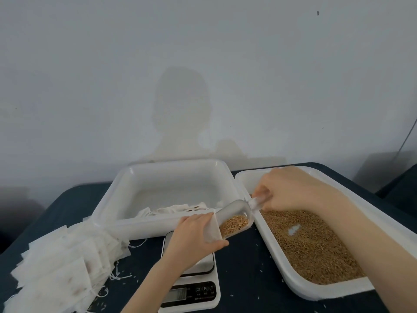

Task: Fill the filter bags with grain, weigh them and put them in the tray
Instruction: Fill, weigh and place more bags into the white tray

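Scoop (234, 219) mouth inside left-hand (196, 239) bag (212, 229)

The worktop (246, 274) carries a dark blue covering. Small pale specks lie scattered on it — most near the front left and along the middle. Behind the worktop stands a plain pale wall (90, 64). A faint shadow (180, 114) of a head and shoulders falls on the wall, centred above the far edge. A small dark mark (318, 13) sits high on the wall at the right. A thin dark line (406, 136) — its nature cannot be told — slants down at the far right edge.
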Demonstrator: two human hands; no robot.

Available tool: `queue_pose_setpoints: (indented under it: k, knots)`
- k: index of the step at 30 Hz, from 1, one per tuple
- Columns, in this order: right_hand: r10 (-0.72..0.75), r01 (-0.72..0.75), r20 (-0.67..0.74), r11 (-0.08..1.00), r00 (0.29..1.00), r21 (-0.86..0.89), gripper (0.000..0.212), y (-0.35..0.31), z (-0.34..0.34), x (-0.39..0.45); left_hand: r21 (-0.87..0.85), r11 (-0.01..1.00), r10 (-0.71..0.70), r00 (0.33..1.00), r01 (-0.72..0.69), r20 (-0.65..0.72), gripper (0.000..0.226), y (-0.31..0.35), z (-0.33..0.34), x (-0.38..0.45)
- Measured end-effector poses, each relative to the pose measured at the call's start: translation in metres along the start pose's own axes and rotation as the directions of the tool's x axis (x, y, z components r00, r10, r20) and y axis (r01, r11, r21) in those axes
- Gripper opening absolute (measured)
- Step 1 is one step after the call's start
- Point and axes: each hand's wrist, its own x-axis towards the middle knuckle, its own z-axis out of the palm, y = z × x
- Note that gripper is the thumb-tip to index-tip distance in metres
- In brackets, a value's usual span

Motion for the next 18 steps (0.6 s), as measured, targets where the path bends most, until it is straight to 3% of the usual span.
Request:
queue_pose_setpoints:
  k: [2, 5, 7, 10, 14, 18]
  knots:
    - [-0.075, 0.059, -0.113, 0.988, 0.991, -0.140, 0.009, -0.010, -0.011, 0.004, -0.015, 1.000, -0.023, 0.998, 0.022, -0.066, 0.061, 0.001, 0.005, -0.002]
    - [-0.135, 0.071, -0.222, 0.958, 0.966, -0.277, 0.031, -0.025, -0.022, 0.012, -0.151, 0.986, -0.095, 0.986, 0.074, -0.139, 0.063, 0.004, 0.013, -0.004]
    - [-0.163, 0.055, -0.264, 0.925, 0.951, -0.376, 0.044, -0.034, -0.026, 0.018, -0.241, 0.962, -0.171, 0.973, 0.131, -0.153, 0.063, 0.008, 0.017, -0.003]
    - [-0.199, 0.057, -0.255, 0.879, 0.946, -0.473, 0.044, -0.041, -0.028, 0.023, -0.307, 0.929, -0.261, 0.953, 0.205, -0.154, 0.071, 0.009, 0.022, -0.002]
    - [-0.193, 0.062, -0.245, 0.887, 0.950, -0.457, 0.042, -0.037, -0.021, 0.021, -0.362, 0.911, -0.252, 0.961, 0.196, -0.113, 0.067, 0.008, 0.020, -0.005]
    - [-0.130, 0.060, -0.218, 0.953, 0.967, -0.298, 0.034, -0.016, -0.013, 0.013, -0.441, 0.885, -0.199, 0.978, 0.150, -0.068, 0.056, 0.006, 0.016, -0.007]
